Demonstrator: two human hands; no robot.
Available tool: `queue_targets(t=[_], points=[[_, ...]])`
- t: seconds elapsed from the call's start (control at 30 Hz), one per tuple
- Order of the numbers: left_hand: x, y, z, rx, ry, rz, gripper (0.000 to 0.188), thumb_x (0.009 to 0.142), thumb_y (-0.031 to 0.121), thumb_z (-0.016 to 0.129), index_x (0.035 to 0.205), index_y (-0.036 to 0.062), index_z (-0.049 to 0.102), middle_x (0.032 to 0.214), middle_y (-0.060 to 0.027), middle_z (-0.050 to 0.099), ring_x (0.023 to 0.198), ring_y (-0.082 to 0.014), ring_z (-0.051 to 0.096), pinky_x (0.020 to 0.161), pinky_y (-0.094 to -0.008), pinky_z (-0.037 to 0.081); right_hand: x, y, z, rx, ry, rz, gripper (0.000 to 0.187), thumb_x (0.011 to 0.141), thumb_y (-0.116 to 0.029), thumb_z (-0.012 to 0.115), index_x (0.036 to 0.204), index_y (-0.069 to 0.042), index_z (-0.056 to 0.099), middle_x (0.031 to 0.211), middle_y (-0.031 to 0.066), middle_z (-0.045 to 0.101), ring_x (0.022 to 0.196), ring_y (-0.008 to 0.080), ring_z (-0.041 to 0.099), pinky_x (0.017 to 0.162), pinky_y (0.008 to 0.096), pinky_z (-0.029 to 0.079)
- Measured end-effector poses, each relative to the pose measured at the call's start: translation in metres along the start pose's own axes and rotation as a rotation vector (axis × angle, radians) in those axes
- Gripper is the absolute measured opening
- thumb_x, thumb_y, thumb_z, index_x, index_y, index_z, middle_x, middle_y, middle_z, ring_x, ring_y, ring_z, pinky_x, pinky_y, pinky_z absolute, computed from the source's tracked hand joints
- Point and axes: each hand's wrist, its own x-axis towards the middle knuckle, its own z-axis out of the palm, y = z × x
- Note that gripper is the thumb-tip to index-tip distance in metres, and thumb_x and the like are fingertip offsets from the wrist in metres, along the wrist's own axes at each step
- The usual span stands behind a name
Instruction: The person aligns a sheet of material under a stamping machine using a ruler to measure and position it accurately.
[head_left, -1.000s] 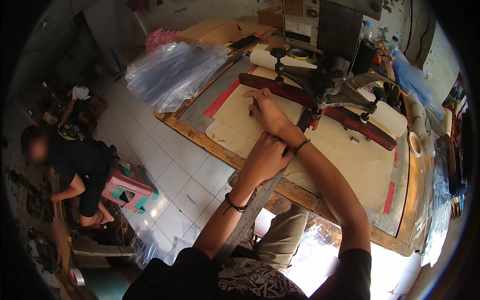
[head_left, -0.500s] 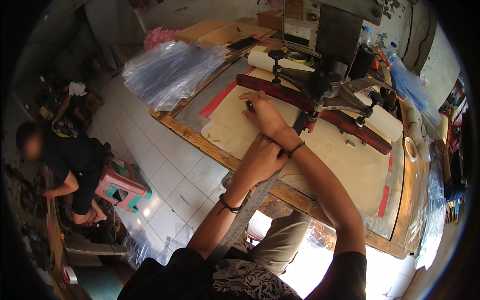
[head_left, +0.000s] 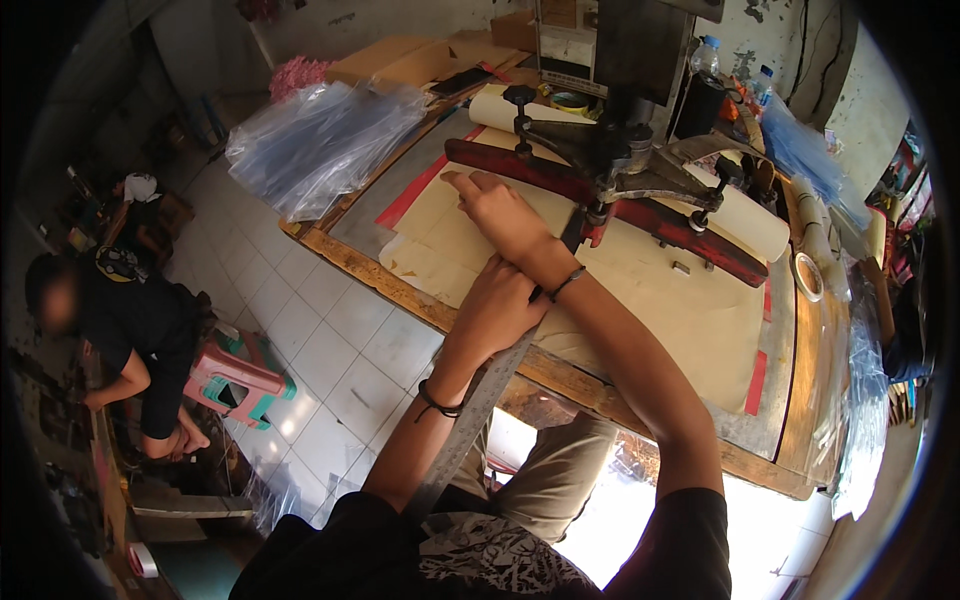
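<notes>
A long metal ruler runs from beside my body up across the cream sheet on the worktable. My left hand is closed over the ruler near the table's front edge. Crossing above it, my right hand is over the left part of the sheet, fingers bent and close to the end of a dark red bar. What the right fingers hold, if anything, is hidden. Black clamp arms with knobs are fixed above the bar. Small metal blocks lie on the sheet at the right.
Clear plastic sheets lie stacked at the table's far left corner. A cream roll stands behind the bar, with a tape roll at the right edge. Another person works at far left, near a pink-and-green stool.
My right hand has shifted slightly toward the red bar's left end, and the small dark thing seen at its fingers is now hidden. My left hand stays on the ruler. The view has shifted slightly.
</notes>
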Motion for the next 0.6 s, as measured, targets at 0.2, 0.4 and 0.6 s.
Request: queue_targets(t=[0.2, 0.4, 0.6], points=[[0.001, 0.003, -0.003, 0.007, -0.104, -0.061, 0.034, 0.084, 0.012, 0.072, 0.114, -0.0044, 0.071, 0.117, -0.0246, 0.069, 0.118, -0.0448, 0.057, 0.103, -0.0494, 0.046, 0.003, 0.002, -0.004, 0.138, -0.185, 0.052, 0.035, 0.092, 0.000, 0.057, 0.127, -0.001, 0.056, 0.104, 0.0227, 0.071, 0.098, 0.0393, 0.072, 0.090, 0.0453, 0.058], [0.000, 0.003, -0.003, -0.005, -0.049, -0.025, 0.033, 0.084, 0.012, 0.072, 0.113, -0.0041, 0.071, 0.116, -0.0251, 0.069, 0.117, -0.0454, 0.057, 0.103, -0.0500, 0.045, 0.007, -0.005, -0.011, 0.182, -0.158, 0.137, 0.033, 0.097, -0.001, 0.058, 0.129, 0.000, 0.050, 0.106, 0.0226, 0.071, 0.089, 0.0335, 0.073, 0.082, 0.0419, 0.060], [0.002, 0.007, -0.007, -0.043, -0.066, -0.053, 0.036, 0.083, 0.011, 0.073, 0.116, -0.0029, 0.069, 0.121, -0.0242, 0.068, 0.119, -0.0456, 0.056, 0.104, -0.0503, 0.045, 0.005, -0.002, -0.003, 0.226, -0.077, 0.142, 0.033, 0.102, -0.004, 0.055, 0.133, -0.003, 0.044, 0.104, 0.0239, 0.070, 0.085, 0.0337, 0.072, 0.077, 0.0423, 0.059]])
